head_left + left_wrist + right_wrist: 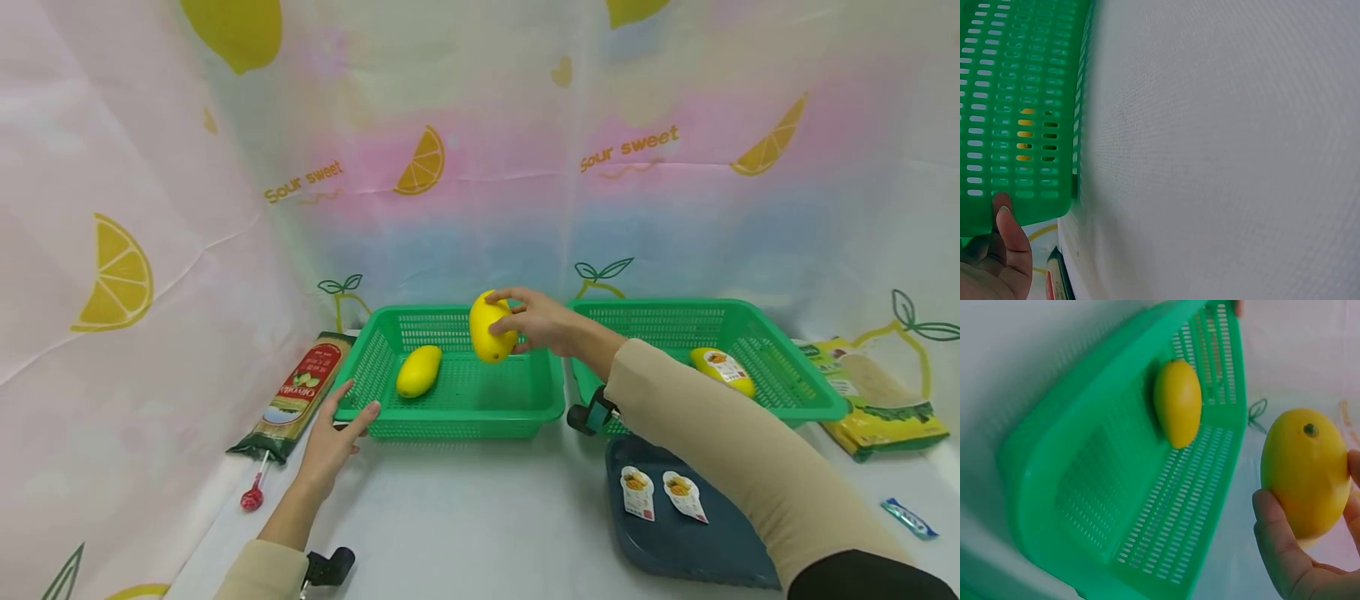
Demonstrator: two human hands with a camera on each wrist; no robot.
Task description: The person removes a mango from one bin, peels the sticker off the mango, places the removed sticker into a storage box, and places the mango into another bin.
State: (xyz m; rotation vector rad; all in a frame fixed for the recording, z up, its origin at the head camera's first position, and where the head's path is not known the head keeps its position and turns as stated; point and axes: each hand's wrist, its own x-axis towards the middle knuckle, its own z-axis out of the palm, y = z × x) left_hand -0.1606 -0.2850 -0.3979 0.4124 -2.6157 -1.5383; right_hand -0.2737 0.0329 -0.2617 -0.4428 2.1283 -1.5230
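My right hand holds a yellow mango between thumb and fingers, raised over the left green basket. In the right wrist view, the stem end of this mango shows above the fingertips. Inside that basket lies another yellow mango, close to its left side. My left hand is at the basket's front left corner, its thumb and index finger extended apart. The left wrist view has the left thumb right at the basket wall.
At right, a second green basket contains a labelled mango. A dark tray with two stickers lies before it. Packages flank the baskets; a lollipop lies left, a small blue wrapper right.
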